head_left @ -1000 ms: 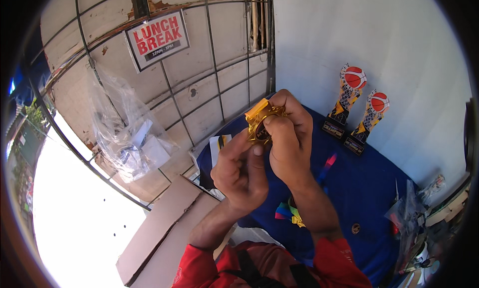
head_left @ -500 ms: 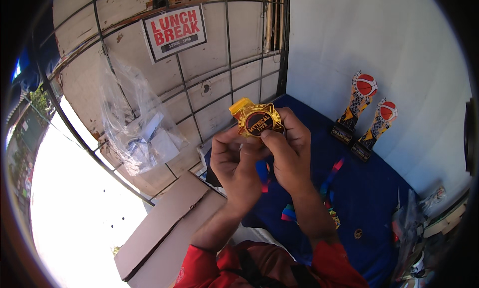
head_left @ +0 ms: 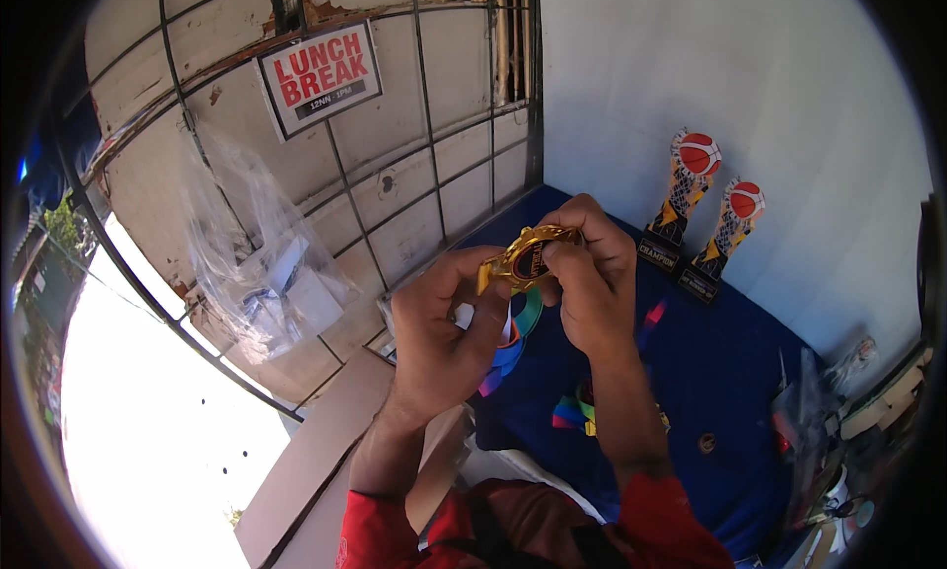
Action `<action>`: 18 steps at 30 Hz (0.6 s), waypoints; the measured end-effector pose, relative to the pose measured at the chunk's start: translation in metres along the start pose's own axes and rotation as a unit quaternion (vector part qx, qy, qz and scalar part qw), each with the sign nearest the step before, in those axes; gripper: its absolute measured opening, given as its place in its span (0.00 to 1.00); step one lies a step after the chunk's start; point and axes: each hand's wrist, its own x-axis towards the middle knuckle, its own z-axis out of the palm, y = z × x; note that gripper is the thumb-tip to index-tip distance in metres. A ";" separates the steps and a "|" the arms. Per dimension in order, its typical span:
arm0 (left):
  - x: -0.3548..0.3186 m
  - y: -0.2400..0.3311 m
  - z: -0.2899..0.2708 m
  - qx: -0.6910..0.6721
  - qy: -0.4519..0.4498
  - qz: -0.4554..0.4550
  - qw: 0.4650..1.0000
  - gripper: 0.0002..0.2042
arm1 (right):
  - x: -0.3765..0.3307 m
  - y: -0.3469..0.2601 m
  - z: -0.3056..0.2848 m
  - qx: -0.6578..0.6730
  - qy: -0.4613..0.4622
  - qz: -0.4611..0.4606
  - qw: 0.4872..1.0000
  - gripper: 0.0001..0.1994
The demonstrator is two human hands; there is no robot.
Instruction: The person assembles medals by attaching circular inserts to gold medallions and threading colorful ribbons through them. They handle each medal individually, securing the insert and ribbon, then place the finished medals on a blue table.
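A gold medal [head_left: 529, 259] with a dark round centre is held up between my hands, tilted so its face shows at a slant. My left hand [head_left: 444, 337] pinches its left side, where a yellow band shows. My right hand [head_left: 600, 278] grips the opposite edge, thumb on the face. Below the medal, between my hands, a multicoloured ribbon [head_left: 505, 360] hangs in a loop; its join to the medal is hidden. More bright ribbon [head_left: 570, 412] lies on the blue cloth [head_left: 691, 372], partly behind my right forearm. Nearby rests a small round dark disc [head_left: 706, 443].
Two basketball trophies [head_left: 685, 189] [head_left: 730, 229] stand at the back right by the pale wall. A cardboard box [head_left: 321, 470] is at lower left. A clear plastic bag [head_left: 261, 273] hangs on the wire grid below a sign [head_left: 318, 79]. Plastic wrapping [head_left: 814, 411] lies far right.
The medal has turned from facing me to a slanted angle and come slightly lower. My hands have moved apart a little, and more of the hanging ribbon shows. The view has shifted slightly.
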 end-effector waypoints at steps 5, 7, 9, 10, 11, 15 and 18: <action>-0.009 -0.006 0.016 0.077 0.049 0.106 0.990 0.11 | -0.001 0.002 0.011 0.041 0.031 0.009 0.999 0.05; -0.010 -0.006 0.012 0.087 0.053 0.103 0.990 0.11 | -0.005 -0.001 0.014 0.020 0.001 0.010 1.000 0.07; -0.010 -0.005 0.006 0.107 0.060 0.111 0.986 0.11 | -0.008 -0.004 0.018 -0.050 -0.013 0.000 0.999 0.10; -0.010 -0.004 0.002 0.122 0.068 0.123 0.983 0.11 | -0.009 -0.005 0.019 -0.106 -0.019 -0.015 0.994 0.10; -0.009 -0.003 0.000 0.135 0.079 0.134 0.979 0.11 | -0.009 -0.005 0.019 -0.162 -0.030 -0.036 0.986 0.11; -0.017 0.003 -0.003 0.003 0.073 0.066 0.995 0.09 | -0.010 -0.003 0.014 -0.081 -0.080 -0.025 0.993 0.10; -0.029 -0.001 -0.005 -0.090 0.068 0.011 0.994 0.10 | -0.005 -0.002 0.010 -0.058 -0.114 0.029 0.991 0.09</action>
